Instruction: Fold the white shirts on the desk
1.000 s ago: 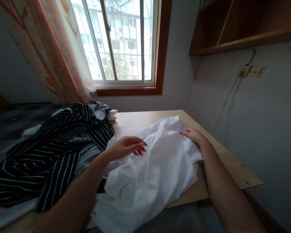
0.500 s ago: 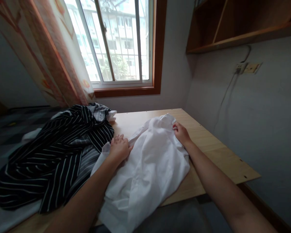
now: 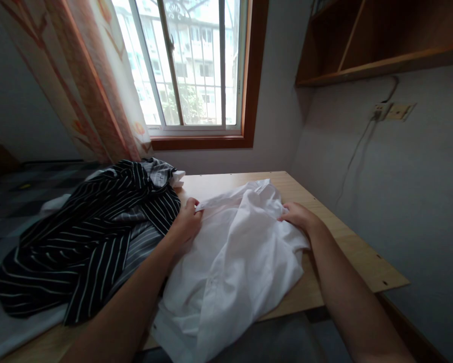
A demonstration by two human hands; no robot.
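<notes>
A white button-up shirt (image 3: 234,252) lies rumpled on the light wooden board (image 3: 347,242), its collar end toward the window and its lower part hanging over the near edge. My left hand (image 3: 188,222) pinches the shirt's left edge, fingers closed on the cloth. On the other side, my right hand (image 3: 296,214) has its thumb and fingers closed on a fold near the shirt's right shoulder. Black clothing with white stripes (image 3: 94,232) is heaped just left of my left forearm.
Behind the board are a window (image 3: 196,70) with a brown frame and a patterned curtain (image 3: 86,75). A wooden shelf (image 3: 385,65) juts from the right wall above a socket (image 3: 398,112) with a plugged-in cord. Checked bedding (image 3: 7,201) lies at far left.
My left hand went from lying spread on the shirt to gripping its left edge, which is pulled out straighter. My right hand shifted slightly down the right side. The view turned a little left.
</notes>
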